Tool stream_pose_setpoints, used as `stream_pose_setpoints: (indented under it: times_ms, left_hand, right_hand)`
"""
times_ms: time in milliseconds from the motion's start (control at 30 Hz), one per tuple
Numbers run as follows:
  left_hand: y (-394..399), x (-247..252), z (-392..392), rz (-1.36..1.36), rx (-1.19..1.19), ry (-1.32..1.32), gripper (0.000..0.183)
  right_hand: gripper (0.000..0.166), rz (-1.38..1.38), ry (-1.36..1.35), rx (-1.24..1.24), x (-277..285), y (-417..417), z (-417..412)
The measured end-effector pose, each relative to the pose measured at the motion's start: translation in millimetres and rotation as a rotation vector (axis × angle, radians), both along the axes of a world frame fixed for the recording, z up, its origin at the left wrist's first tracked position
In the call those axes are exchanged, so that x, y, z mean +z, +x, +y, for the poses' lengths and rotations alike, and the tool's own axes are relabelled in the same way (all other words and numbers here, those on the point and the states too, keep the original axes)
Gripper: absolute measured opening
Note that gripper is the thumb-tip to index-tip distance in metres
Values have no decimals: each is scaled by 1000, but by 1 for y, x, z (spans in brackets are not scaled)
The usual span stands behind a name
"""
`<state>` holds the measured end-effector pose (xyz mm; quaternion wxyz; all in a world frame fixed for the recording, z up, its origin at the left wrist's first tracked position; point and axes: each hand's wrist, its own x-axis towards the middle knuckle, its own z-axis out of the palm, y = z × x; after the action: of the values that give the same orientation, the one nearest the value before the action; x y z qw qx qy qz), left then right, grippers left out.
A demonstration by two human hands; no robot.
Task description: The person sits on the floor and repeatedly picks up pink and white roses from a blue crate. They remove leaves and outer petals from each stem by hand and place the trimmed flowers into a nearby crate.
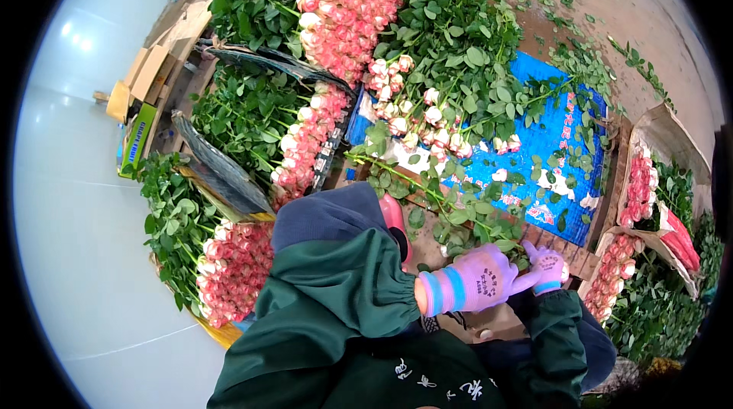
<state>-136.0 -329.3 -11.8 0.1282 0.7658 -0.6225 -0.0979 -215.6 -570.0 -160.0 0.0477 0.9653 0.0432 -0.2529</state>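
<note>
My left hand, in a lilac glove with blue cuff stripes, is palm down with its index finger stretched toward my right hand. Its other fingers are curled out of sight beside leaves. My right hand, gloved alike, is closed at the near end of a long leafy rose stem. A pale bloom shows just past that glove. From the hands, the stem slants up and left, its bare end farthest away. Beyond it, loose pink-white roses lie with their leafy stems on a blue printed sheet.
Packed pink roses stand at upper left, with more bunches below, separated by dark dividers. Wrapped roses stand at right. A wooden edge borders the blue sheet. Cut leaves litter the floor. Cardboard boxes sit far left.
</note>
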Motion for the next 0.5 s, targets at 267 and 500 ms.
stream_pose_setpoints:
  times_ms: [267,500]
  left_hand:
    - [6,0,2,-22,-19,69,54]
    - [17,6,4,70,51,78,57]
  right_hand:
    - [26,3,39,-66,-38,9,37]
    - [14,38,76,-175,-45,22,56]
